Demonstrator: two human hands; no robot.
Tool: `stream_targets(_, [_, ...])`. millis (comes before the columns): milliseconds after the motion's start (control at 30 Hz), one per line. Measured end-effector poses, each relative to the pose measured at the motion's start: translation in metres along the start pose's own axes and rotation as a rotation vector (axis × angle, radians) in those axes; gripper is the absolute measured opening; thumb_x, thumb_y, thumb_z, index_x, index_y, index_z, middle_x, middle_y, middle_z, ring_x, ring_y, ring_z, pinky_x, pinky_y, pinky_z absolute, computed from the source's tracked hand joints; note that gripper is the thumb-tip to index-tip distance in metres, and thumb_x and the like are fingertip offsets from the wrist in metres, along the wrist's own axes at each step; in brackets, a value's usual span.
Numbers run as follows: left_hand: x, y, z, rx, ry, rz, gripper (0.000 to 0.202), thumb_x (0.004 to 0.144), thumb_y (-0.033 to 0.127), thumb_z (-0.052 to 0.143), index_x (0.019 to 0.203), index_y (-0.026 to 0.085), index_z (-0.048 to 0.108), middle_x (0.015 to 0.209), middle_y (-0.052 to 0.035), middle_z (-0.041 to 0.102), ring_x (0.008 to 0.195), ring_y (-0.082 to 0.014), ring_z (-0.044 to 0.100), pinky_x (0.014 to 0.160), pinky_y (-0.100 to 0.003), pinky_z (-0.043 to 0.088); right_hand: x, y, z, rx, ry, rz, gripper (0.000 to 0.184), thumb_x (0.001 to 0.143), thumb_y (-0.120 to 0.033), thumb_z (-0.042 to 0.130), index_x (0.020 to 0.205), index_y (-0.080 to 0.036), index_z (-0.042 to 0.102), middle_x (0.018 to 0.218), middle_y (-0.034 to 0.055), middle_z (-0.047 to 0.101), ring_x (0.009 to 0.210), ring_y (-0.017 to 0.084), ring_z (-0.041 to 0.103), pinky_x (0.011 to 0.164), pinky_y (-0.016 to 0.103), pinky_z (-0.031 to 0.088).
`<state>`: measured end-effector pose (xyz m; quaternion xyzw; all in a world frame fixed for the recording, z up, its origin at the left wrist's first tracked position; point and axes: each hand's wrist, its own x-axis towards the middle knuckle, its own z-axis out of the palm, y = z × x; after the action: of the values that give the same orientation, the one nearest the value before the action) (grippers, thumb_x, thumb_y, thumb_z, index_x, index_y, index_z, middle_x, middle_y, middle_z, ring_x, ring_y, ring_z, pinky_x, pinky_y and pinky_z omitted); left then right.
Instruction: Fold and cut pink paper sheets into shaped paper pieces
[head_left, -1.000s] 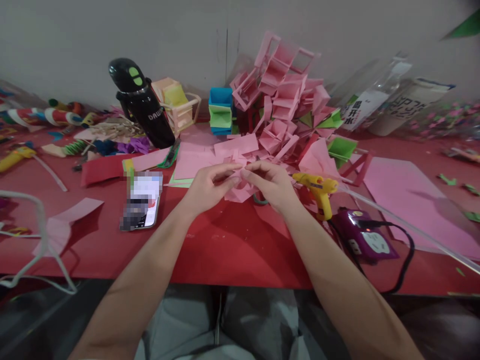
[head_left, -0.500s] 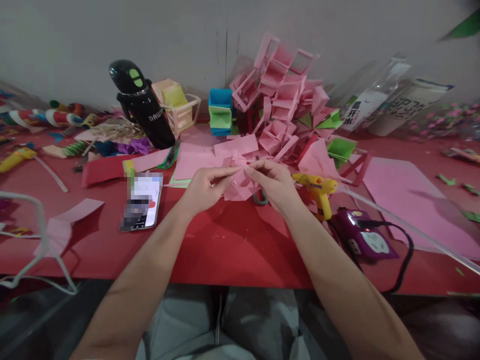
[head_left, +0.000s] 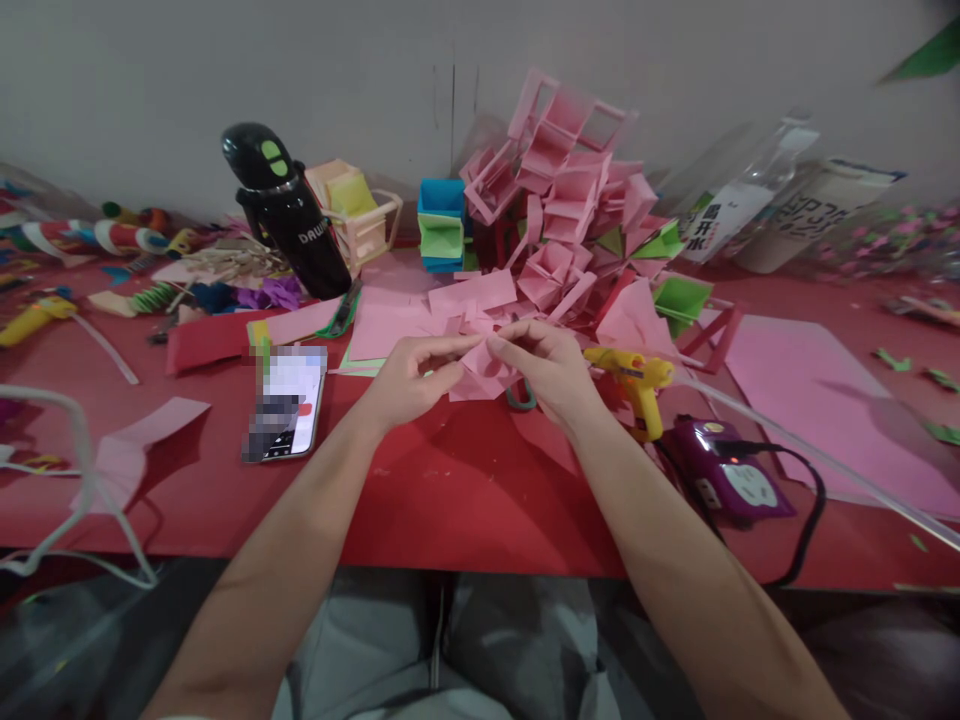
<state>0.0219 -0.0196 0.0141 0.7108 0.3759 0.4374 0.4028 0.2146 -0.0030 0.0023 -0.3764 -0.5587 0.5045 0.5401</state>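
Between my hands is a piece of folded pink paper [head_left: 484, 375], its upper edge pinched by both. My left hand [head_left: 411, 378] grips it from the left with thumb and fingers. From the right, my right hand [head_left: 546, 365] pinches it, the two sets of fingertips nearly meeting. Just behind lie loose pink paper strips [head_left: 472, 292] and a heap of folded pink paper chairs [head_left: 566, 185]. Scissors with a teal handle [head_left: 522, 396] lie partly hidden under my right hand. A yellow glue gun [head_left: 637, 385] rests to the right of that hand.
On the left are a phone [head_left: 304, 400], a black bottle [head_left: 289, 215] and a white cable-like frame [head_left: 86, 470]. A purple power socket [head_left: 731, 475] with a black cord and a pink sheet [head_left: 825, 390] lie right. A plastic bottle [head_left: 765, 185] leans behind, against the wall.
Almost nothing differs. My fingers shift very slightly on the pink paper, and the view moves a little.
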Motion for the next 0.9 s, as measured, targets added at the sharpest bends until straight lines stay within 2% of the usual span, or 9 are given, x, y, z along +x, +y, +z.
stream_targets(133, [0.001,-0.001,0.004,0.029,0.072,0.008,0.026,0.088,0.025,0.069,0.111,0.022,0.078,0.118,-0.0067,0.076,0.111,-0.0256,0.072,0.096,-0.038,0.059,0.0,0.002,0.0,-0.006,-0.012,-0.003,0.023,0.075,-0.037,0.083,0.079,-0.018,0.071,0.068,0.0,0.068,0.062,0.013,0.062,0.064,0.029,0.048])
stream_targets(300, [0.002,-0.005,0.006,0.054,0.091,0.011,0.022,0.089,0.024,0.067,0.108,0.021,0.079,0.116,-0.0065,0.077,0.11,-0.0245,0.072,0.098,-0.037,0.058,0.001,0.004,0.0,-0.061,0.005,-0.021,0.025,0.077,-0.04,0.081,0.079,-0.019,0.069,0.07,-0.0004,0.066,0.064,0.012,0.059,0.064,0.028,0.047])
stream_targets(367, [0.003,-0.007,0.005,0.049,0.112,0.018,0.023,0.089,0.023,0.067,0.108,0.02,0.078,0.115,-0.0072,0.077,0.11,-0.0238,0.072,0.097,-0.037,0.058,0.001,0.004,0.0,-0.067,0.01,-0.048,0.026,0.077,-0.042,0.081,0.084,-0.02,0.068,0.077,0.0002,0.067,0.067,0.012,0.061,0.065,0.028,0.048])
stream_targets(467, [0.005,-0.01,0.004,-0.018,0.163,0.011,0.025,0.086,0.02,0.068,0.109,0.017,0.075,0.11,-0.0085,0.078,0.103,-0.022,0.074,0.091,-0.033,0.06,0.0,0.0,-0.003,-0.116,-0.048,-0.144,0.034,0.075,-0.043,0.083,0.096,-0.023,0.066,0.098,0.0028,0.07,0.086,0.016,0.066,0.08,0.032,0.053])
stream_targets(567, [0.006,-0.012,0.003,-0.082,0.204,-0.005,0.021,0.084,0.019,0.07,0.104,0.016,0.072,0.099,-0.0076,0.079,0.09,-0.0199,0.076,0.079,-0.03,0.061,-0.002,-0.005,-0.009,-0.262,-0.173,-0.244,0.039,0.074,-0.041,0.084,0.106,-0.025,0.068,0.119,0.0062,0.067,0.112,0.022,0.063,0.097,0.039,0.05])
stream_targets(667, [0.006,-0.01,0.002,-0.072,0.173,0.005,0.01,0.083,0.018,0.069,0.093,0.016,0.071,0.091,-0.006,0.078,0.086,-0.0186,0.075,0.077,-0.028,0.06,-0.003,-0.005,-0.013,-0.409,-0.231,-0.283,0.027,0.078,-0.036,0.081,0.1,-0.025,0.07,0.125,0.0082,0.064,0.126,0.026,0.057,0.099,0.041,0.049])
stream_targets(767, [0.006,-0.007,0.001,-0.01,0.124,0.002,0.011,0.083,0.014,0.065,0.087,0.017,0.075,0.091,-0.0055,0.079,0.087,-0.018,0.074,0.079,-0.029,0.059,-0.003,-0.002,-0.013,-0.393,-0.218,-0.297,0.017,0.082,-0.035,0.077,0.089,-0.023,0.068,0.114,0.0078,0.067,0.12,0.025,0.06,0.092,0.039,0.052])
stream_targets(900, [0.006,-0.004,-0.001,-0.039,0.085,-0.045,0.014,0.082,0.016,0.066,0.09,0.018,0.078,0.095,-0.0061,0.08,0.092,-0.02,0.075,0.086,-0.032,0.059,-0.001,-0.001,-0.009,-0.355,-0.164,-0.3,0.017,0.083,-0.034,0.075,0.085,-0.022,0.063,0.103,0.0052,0.07,0.1,0.02,0.065,0.087,0.036,0.052])
